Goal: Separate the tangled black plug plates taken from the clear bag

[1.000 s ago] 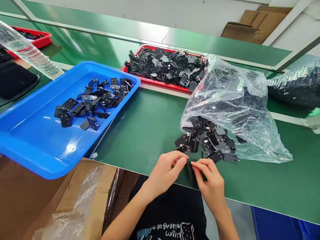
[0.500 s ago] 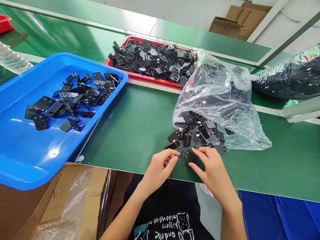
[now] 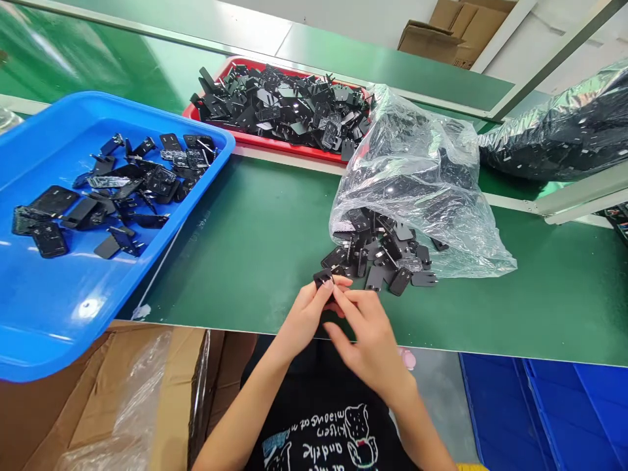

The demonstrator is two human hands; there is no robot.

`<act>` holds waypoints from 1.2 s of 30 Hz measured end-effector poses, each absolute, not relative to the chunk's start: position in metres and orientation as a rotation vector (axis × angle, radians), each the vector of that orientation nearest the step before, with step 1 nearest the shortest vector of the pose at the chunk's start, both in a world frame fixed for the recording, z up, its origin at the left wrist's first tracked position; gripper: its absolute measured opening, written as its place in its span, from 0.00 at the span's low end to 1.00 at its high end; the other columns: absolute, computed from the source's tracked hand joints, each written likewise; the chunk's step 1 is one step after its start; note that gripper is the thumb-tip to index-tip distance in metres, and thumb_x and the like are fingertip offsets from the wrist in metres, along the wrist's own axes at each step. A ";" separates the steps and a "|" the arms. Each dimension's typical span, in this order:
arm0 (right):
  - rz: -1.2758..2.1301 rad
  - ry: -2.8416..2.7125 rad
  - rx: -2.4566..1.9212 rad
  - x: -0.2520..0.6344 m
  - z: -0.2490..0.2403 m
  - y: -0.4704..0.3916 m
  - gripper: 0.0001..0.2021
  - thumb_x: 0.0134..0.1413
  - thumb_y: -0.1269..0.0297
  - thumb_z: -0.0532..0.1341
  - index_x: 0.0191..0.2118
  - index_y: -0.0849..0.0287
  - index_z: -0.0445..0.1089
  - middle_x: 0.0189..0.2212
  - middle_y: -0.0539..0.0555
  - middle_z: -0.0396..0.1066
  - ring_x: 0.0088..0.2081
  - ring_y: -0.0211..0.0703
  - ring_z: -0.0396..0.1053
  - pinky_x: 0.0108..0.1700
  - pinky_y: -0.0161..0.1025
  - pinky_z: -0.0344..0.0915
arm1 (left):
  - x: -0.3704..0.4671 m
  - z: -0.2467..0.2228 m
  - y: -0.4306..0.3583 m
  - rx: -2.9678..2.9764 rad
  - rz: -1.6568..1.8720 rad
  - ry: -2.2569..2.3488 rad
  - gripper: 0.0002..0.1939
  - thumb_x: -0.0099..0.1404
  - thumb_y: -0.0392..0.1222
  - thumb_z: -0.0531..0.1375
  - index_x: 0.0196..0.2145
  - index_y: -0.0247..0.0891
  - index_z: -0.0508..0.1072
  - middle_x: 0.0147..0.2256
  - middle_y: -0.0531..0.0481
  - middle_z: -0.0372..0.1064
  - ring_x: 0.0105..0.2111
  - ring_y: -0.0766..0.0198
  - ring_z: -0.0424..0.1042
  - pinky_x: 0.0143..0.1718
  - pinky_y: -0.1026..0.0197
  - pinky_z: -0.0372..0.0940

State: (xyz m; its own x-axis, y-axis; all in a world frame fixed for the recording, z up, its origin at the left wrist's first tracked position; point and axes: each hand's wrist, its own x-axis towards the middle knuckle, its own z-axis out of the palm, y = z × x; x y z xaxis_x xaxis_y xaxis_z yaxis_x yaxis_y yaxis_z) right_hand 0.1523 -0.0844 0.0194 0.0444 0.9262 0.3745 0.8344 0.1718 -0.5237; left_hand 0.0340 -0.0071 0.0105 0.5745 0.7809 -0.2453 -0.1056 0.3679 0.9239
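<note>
My left hand [image 3: 305, 315] is closed on a small black plug piece [image 3: 322, 278], thumb on top, metal prongs showing. Against that hand rest the fingertips of my right hand [image 3: 364, 330], its thumb held apart from the fingers; whether they touch the plug piece is hard to tell. Just beyond my hands, a heap of loose black plug pieces [image 3: 375, 281] spills from the mouth of a clear plastic bag [image 3: 417, 176]. Several of these show metal prongs, and a few have a shiny clear film on them.
At left, a blue tray [image 3: 161, 104] holds several similar black pieces. A red tray [image 3: 289, 145] piled with more stands at the back. Another full bag [image 3: 554, 140] lies at far right by a metal frame. A cardboard box [image 3: 176, 399] stands below the table edge.
My left hand has picked up a plug piece from the table and raised it slightly. My right hand has moved left to meet it. The camera view has shifted a little.
</note>
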 end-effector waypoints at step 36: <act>0.669 -0.997 -1.733 0.149 0.004 -0.066 0.10 0.57 0.64 0.58 0.43 0.57 0.72 0.24 0.48 0.71 0.23 0.36 0.67 0.26 0.34 0.68 | 0.030 0.003 0.002 0.373 0.559 0.519 0.18 0.71 0.45 0.50 0.55 0.43 0.68 0.63 0.49 0.56 0.63 0.55 0.55 0.60 0.53 0.57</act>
State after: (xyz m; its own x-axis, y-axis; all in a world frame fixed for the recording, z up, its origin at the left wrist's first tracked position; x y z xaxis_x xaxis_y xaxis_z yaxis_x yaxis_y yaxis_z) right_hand 0.1491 -0.0658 0.0041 0.5099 0.8601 0.0114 0.3150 -0.1744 -0.9329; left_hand 0.0296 0.0024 0.0032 0.7262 0.5852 -0.3608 -0.4033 0.7876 0.4659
